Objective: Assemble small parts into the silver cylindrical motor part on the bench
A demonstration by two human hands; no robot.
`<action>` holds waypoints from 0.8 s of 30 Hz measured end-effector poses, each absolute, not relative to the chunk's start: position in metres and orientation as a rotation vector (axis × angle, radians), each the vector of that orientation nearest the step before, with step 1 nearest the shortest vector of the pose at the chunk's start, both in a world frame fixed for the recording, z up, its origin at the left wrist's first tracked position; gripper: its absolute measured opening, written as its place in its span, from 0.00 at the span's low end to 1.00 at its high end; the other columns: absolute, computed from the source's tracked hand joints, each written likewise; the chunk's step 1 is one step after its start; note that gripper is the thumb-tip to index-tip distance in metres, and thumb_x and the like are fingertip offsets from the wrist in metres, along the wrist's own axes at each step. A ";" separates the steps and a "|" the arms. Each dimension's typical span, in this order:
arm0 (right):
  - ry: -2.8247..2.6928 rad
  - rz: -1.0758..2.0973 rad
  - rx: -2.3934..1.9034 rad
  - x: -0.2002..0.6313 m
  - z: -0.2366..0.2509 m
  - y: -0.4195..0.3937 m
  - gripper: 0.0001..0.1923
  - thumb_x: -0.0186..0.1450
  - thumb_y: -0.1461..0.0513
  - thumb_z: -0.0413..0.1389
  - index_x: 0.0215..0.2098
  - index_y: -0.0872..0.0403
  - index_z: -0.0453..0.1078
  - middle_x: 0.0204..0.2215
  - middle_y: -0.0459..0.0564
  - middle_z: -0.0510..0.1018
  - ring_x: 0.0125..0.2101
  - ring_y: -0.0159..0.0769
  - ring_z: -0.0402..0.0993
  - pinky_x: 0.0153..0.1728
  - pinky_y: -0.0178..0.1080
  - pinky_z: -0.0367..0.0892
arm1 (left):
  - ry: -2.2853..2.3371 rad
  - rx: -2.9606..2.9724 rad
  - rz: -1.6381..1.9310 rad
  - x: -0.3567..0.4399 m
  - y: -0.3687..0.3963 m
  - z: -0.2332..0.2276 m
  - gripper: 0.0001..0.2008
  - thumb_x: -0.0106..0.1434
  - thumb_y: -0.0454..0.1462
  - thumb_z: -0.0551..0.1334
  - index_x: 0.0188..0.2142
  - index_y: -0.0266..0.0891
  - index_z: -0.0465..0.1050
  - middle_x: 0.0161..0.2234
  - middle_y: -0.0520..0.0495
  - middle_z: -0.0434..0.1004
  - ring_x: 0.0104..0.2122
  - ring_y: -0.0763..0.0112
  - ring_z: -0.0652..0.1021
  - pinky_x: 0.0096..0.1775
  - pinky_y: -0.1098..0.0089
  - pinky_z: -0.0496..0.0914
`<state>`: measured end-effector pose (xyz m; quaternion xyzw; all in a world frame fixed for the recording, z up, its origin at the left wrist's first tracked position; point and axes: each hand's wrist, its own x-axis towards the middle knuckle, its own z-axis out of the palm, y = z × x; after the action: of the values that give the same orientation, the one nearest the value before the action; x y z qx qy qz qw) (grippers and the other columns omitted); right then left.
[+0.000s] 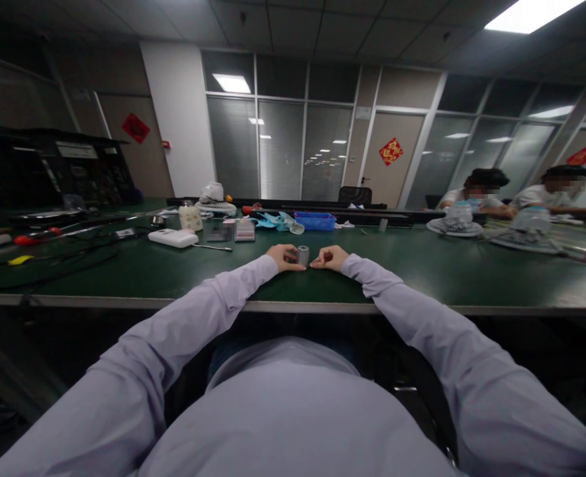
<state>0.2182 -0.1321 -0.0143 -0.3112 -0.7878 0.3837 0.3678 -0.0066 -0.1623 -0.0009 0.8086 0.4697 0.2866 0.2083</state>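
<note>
Both hands' fingers (293,265) flank grey cylinder (303,255).

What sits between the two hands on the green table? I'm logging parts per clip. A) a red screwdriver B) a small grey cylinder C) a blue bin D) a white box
B: a small grey cylinder stands on the green table, with the left hand around it and the right hand just beside it.
</note>
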 end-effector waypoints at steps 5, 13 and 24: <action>-2.107 1.040 -0.791 0.219 -0.016 -0.134 0.13 0.65 0.58 0.56 0.44 0.58 0.68 0.41 0.50 0.74 0.37 0.35 0.74 0.38 0.42 0.72 | 1.318 2.249 0.788 -0.006 -0.162 -0.001 0.13 0.65 0.40 0.59 0.46 0.34 0.69 0.40 0.46 0.75 0.35 0.69 0.77 0.38 0.63 0.73; -1.878 0.777 -0.731 0.213 -0.002 -0.132 0.09 0.66 0.60 0.56 0.41 0.59 0.69 0.37 0.48 0.75 0.35 0.33 0.74 0.36 0.40 0.72 | 1.303 2.260 0.800 -0.007 -0.161 -0.002 0.13 0.65 0.40 0.59 0.45 0.34 0.69 0.39 0.46 0.75 0.35 0.69 0.77 0.37 0.63 0.73; -1.794 0.618 -0.666 0.182 0.011 -0.140 0.12 0.66 0.58 0.55 0.31 0.59 0.69 0.27 0.45 0.76 0.23 0.26 0.71 0.26 0.33 0.70 | 1.306 2.288 0.786 -0.005 -0.163 0.002 0.13 0.65 0.40 0.59 0.45 0.34 0.69 0.39 0.46 0.75 0.35 0.69 0.77 0.38 0.63 0.73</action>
<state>0.1821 -0.1403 0.0111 -0.2798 -0.7534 0.2597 0.5354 -0.0046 -0.1632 0.0017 0.8162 0.4659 0.2804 0.1951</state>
